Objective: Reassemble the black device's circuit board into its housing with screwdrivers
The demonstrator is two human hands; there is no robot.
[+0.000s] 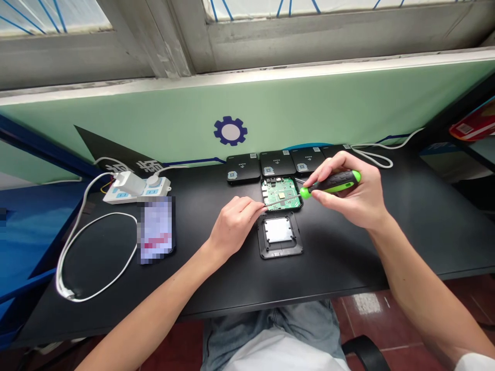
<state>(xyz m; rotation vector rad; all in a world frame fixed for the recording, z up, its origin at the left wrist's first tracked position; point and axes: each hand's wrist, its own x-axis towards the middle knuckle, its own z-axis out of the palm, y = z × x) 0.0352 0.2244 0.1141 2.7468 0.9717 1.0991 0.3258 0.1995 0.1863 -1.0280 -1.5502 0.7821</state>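
My right hand (pixel 358 193) grips a screwdriver (pixel 335 182) by its black and bright green handle. The shaft slants down to the left across a green circuit board (pixel 281 191), which sits in an open black case. At the tip of the shaft, the fingers of my left hand (pixel 237 222) are pinched together beside the board's front left corner. What they pinch is too small or hidden to make out. Just in front of the board lies a square black cover (pixel 280 252), inner side up, with a silvery metal plate (pixel 278 230) in its middle.
Several closed black boxes (pixel 243 169) stand in a row along the green panel (pixel 174 123). To the left are a white power strip (pixel 154 191) with plugs, a looped white cable (pixel 62 257) and a phone-like device (pixel 157 229) with a blurred screen. Another white cable (pixel 386 162) lies back right.
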